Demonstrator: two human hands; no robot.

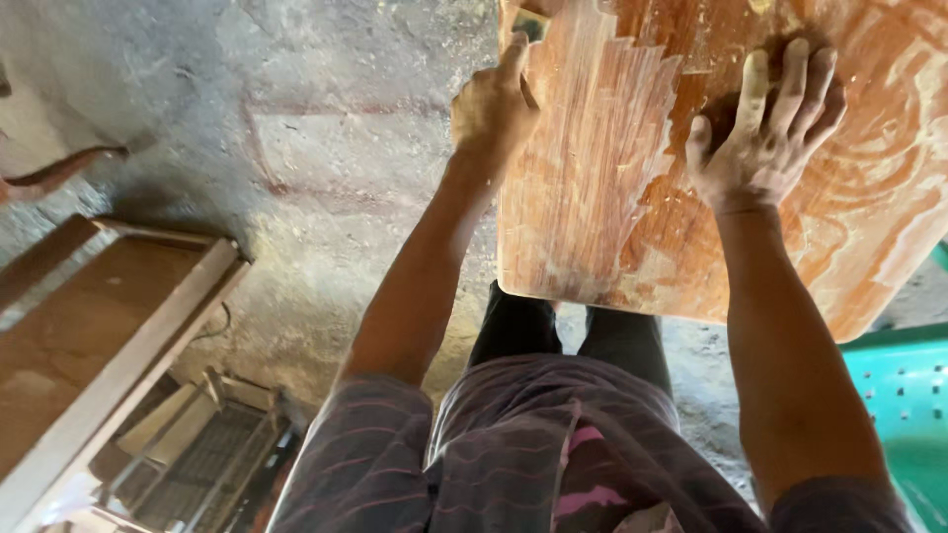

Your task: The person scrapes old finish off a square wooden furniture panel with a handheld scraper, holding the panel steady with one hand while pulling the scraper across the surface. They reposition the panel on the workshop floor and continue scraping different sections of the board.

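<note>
A reddish-brown wooden board with pale dusty smears lies in front of me, over my legs. My left hand grips the board's left edge, thumb on top, and seems to pinch a small dark block near the far corner. My right hand rests flat on the board's top face with fingers spread, pressing on a dark patch; whether something lies under the palm I cannot tell.
Rough grey concrete floor stretches to the left. A wooden frame or bench stands at the lower left, with a metal grille beneath it. A green perforated plastic crate sits at the right edge.
</note>
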